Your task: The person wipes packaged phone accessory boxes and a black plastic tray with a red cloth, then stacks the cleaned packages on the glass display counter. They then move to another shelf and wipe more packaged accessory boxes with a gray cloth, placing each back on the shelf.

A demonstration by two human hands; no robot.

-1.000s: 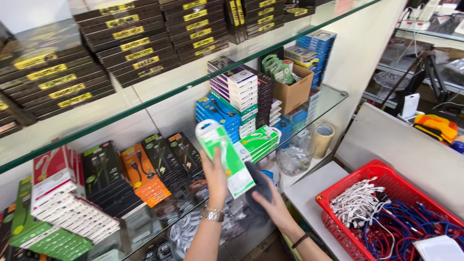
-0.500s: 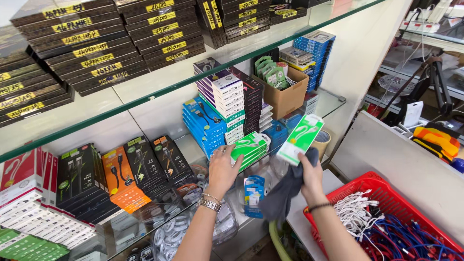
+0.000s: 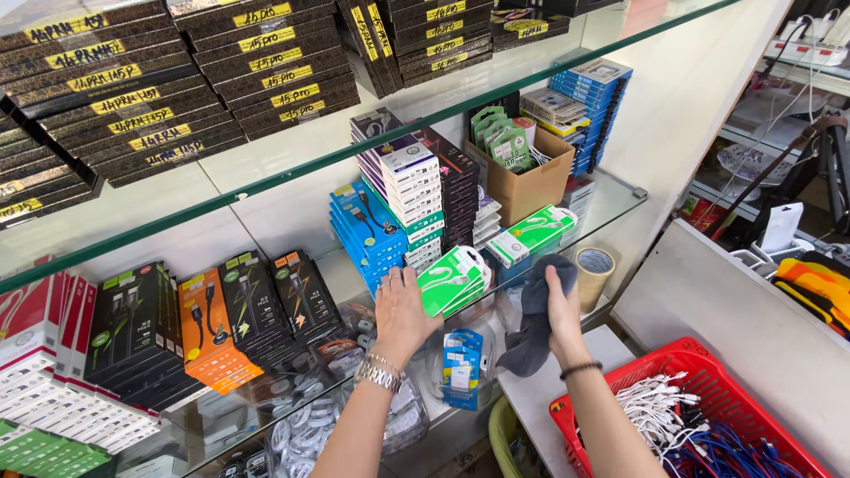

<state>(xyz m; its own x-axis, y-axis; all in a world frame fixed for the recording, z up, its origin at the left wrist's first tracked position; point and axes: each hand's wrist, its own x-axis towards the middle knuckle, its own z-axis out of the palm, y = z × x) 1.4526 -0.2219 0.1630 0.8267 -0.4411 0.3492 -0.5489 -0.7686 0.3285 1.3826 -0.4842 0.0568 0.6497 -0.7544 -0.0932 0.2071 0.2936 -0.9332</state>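
a: green-and-white flat boxes (image 3: 456,279), a small stack lying on the glass shelf (image 3: 620,190) near its front edge, just right of the blue boxes (image 3: 363,232). the left hand (image 3: 403,310) rests against the stack's left end, fingers spread and flat, thumb below; it presses rather than clasps.

b: and the right hand (image 3: 560,305)?

a: closed around a dark grey cloth (image 3: 536,319), thumb and fingers clamped on its upper fold, the rest hanging down past the shelf's front edge. the cloth lies between the first stack and a second green-and-white stack (image 3: 533,235), which sits in front of the brown cardboard box (image 3: 527,181).

b: how should this step be handled well, judging from the figure?

a: in my judgement, the left hand should steady the stack with an even, flat push so the boxes stay squared and do not fan out toward the front edge. the cloth should sweep the bare glass in short strokes, kept low, clear of the tape roll (image 3: 593,265) at the right front corner.

b: any hazards?

a: the glass is smooth, so the slick packets will probably slide easily; a hard nudge could tip the tall white-and-purple stack (image 3: 412,190) behind.

b: what lies below?

a: a red basket (image 3: 708,363) of white and blue cables beside the lower right, and bagged cables under the shelf. on the shelf's left part, orange and black packets (image 3: 208,323) stand in a row.
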